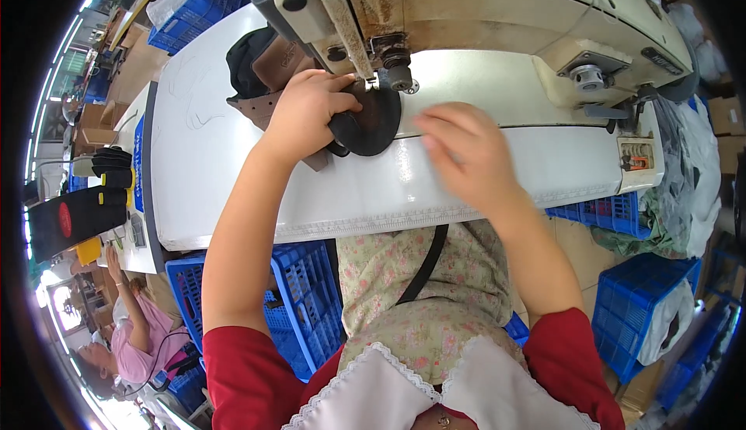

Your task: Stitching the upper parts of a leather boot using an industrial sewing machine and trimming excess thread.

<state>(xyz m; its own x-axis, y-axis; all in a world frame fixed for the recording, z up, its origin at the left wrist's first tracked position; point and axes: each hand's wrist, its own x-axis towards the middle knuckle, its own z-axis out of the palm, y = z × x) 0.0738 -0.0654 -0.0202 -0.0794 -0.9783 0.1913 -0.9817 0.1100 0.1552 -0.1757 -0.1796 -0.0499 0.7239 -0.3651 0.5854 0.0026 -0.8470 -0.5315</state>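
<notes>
A sewing machine (466,10) stands across the far side of the white table. Beneath its presser foot (371,82) lies a shoe upper (378,123), brown leather with a dark curved rim and black lining. My left hand (311,111) is closed on the upper, its fingers bent over the leather just left of the foot. To the right, my right hand (470,154) hovers over the table edge, apart from the upper. Slightly blurred, it shows a gap between thumb and loosely bent fingers, with nothing seen in it. The needle tip is too small to make out.
A printed ruler strip (420,218) runs along the table's near edge. Blue crates (307,305) stand below the table at left, with another blue crate (641,313) at right. Another person (148,329) sits at the far left. Plastic bags (691,181) hang at right.
</notes>
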